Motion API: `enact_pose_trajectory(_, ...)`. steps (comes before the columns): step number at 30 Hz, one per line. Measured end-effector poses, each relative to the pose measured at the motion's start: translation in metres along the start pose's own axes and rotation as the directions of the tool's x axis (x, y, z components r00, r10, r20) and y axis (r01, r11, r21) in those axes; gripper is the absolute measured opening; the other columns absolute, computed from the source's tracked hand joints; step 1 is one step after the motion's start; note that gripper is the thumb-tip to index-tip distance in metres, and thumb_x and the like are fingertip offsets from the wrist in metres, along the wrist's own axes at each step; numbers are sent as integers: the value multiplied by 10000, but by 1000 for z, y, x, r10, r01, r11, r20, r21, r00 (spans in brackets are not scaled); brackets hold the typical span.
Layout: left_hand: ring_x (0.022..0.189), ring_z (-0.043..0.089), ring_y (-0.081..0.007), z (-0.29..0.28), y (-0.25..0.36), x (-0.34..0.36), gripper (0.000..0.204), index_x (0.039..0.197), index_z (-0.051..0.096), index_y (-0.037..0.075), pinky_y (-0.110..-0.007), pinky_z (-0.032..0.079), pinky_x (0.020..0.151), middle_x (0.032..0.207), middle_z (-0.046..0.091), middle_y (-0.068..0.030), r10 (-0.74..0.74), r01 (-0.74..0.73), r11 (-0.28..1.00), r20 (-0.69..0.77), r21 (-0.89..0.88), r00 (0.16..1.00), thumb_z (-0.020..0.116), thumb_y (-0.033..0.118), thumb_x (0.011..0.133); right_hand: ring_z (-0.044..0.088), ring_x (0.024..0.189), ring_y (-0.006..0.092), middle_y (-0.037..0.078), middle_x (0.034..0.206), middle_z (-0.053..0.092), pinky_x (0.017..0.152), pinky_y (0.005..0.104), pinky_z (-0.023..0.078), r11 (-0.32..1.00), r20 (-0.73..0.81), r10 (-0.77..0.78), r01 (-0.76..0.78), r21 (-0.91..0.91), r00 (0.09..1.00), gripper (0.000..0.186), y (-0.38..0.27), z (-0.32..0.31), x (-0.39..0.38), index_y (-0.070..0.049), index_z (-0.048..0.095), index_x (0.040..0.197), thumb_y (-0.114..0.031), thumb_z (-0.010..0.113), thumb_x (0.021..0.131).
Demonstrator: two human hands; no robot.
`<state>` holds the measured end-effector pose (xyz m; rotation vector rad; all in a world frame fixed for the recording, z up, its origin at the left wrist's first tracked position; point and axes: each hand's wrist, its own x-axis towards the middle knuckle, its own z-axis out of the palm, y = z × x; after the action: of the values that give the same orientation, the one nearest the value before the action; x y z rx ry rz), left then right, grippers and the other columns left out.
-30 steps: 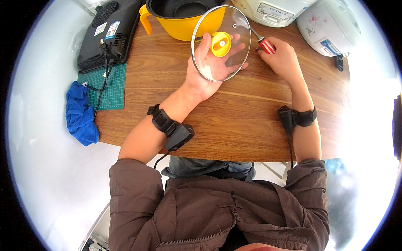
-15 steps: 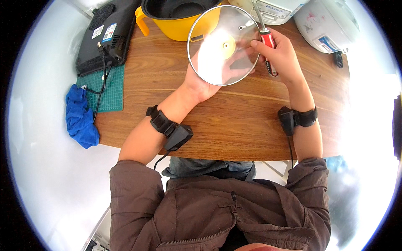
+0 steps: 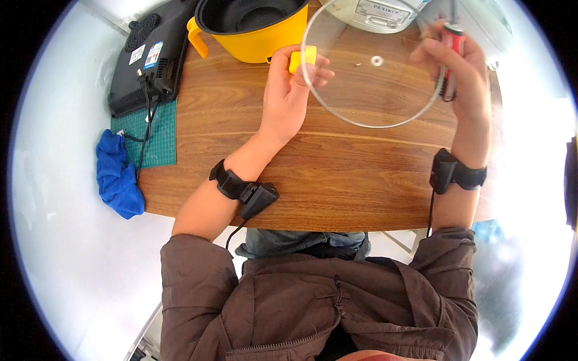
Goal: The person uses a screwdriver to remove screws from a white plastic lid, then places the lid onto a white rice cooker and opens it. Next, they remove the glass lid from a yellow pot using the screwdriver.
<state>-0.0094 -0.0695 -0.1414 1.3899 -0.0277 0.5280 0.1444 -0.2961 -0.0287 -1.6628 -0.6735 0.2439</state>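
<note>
The wooden table (image 3: 337, 174) spans the view in front of you. At its far edge stands a yellow pot (image 3: 256, 27) with a dark inside; left of it lies a black appliance (image 3: 153, 57) with a cable running over a green cutting mat (image 3: 153, 135), and a blue cloth (image 3: 117, 174) is bunched at the left edge. A white cooker (image 3: 376, 12) sits behind the pot's right side. You hold a round glass lid (image 3: 373, 72) above the table, between your two hands, with a small hole at its middle. Your left hand (image 3: 289, 93) grips the lid's left rim and pinches a yellow knob (image 3: 302, 59) in its fingers. Your right hand (image 3: 460, 75) is clenched around a red-handled screwdriver (image 3: 450, 51) at the lid's right rim.
</note>
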Motion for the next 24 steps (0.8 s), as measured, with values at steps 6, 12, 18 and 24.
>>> enact_pose_trajectory(6,955,654,-253,7,19,6,519,1190,603,40,-348,531,842,1071,692,-131,-93,-28,769,155,639,984,871,270,809,548,624,77,90,802,685,575,196,402,994,-77,-57,50,-93,995,303,-10,-59,-6,26,642,1128,-190,680,919)
enact_pose_trajectory(12,1028,620,-289,6,11,6,558,1200,662,104,-389,495,920,1127,704,-56,13,-292,625,364,724,931,906,198,706,587,668,80,93,815,703,594,196,432,1000,-94,-6,6,-2,996,322,-8,-42,-2,24,648,1127,-206,705,910)
enact_pose_trajectory(18,1030,588,-313,9,10,3,503,1130,656,96,-411,481,902,1138,658,-88,136,-358,474,334,804,933,894,277,725,637,735,98,94,837,729,654,216,468,995,-81,12,-20,-96,997,345,-12,-33,-5,10,676,1117,-247,737,896)
enact_pose_trajectory(24,876,609,-233,14,19,3,494,1157,655,91,-360,498,798,885,637,-61,-144,-104,507,203,855,968,891,218,742,652,865,109,64,870,738,828,244,469,969,-161,-29,-12,-246,987,461,1,-35,-3,27,674,1187,-310,765,886)
